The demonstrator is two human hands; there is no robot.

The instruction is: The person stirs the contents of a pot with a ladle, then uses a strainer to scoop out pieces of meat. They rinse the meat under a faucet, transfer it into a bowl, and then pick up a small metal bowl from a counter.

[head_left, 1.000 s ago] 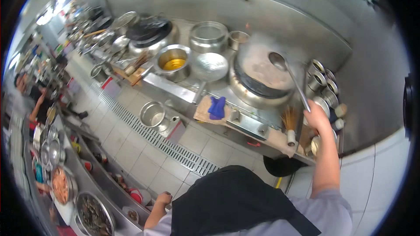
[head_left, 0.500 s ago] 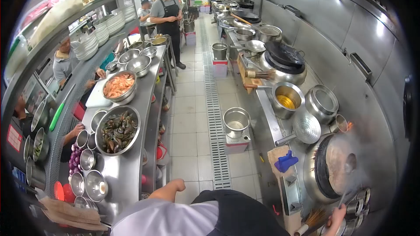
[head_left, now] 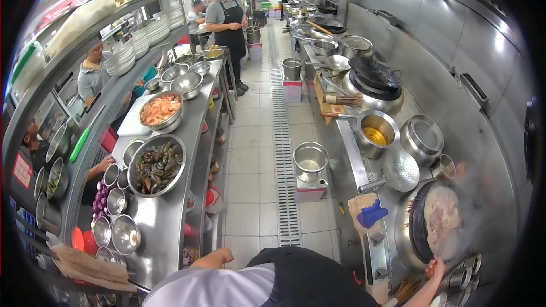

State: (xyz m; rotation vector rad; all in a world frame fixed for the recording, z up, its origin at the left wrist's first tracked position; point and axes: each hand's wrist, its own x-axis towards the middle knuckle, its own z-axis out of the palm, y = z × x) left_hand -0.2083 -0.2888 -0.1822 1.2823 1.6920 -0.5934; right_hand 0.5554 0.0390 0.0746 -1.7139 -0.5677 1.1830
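My right hand (head_left: 435,268) is wrapped round the handle of a long ladle, at the near edge of a steaming wok (head_left: 420,224). The ladle's bowl is lost in steam and the pale, bubbling contents (head_left: 442,216) of the wok. Low in the middle, my left hand (head_left: 226,254) hangs in front of my body over the floor, by the prep counter; its fingers are hidden from me. Beside the wok lie a perforated strainer (head_left: 401,171), a pot of yellow oil (head_left: 375,133) and a blue cloth (head_left: 371,214).
On the left counter (head_left: 165,233) stand a bowl of mussels (head_left: 183,162), a bowl of shrimp (head_left: 178,118) and several small steel bowls. A pot (head_left: 310,162) sits on a box by the floor drain (head_left: 285,193). A person in an apron (head_left: 230,28) stands up the aisle; others are behind the shelf.
My right hand has moved up and towards the wok, and the ladle's bowl has gone from sight. My left hand has dropped slightly. The camera view has shifted a little.
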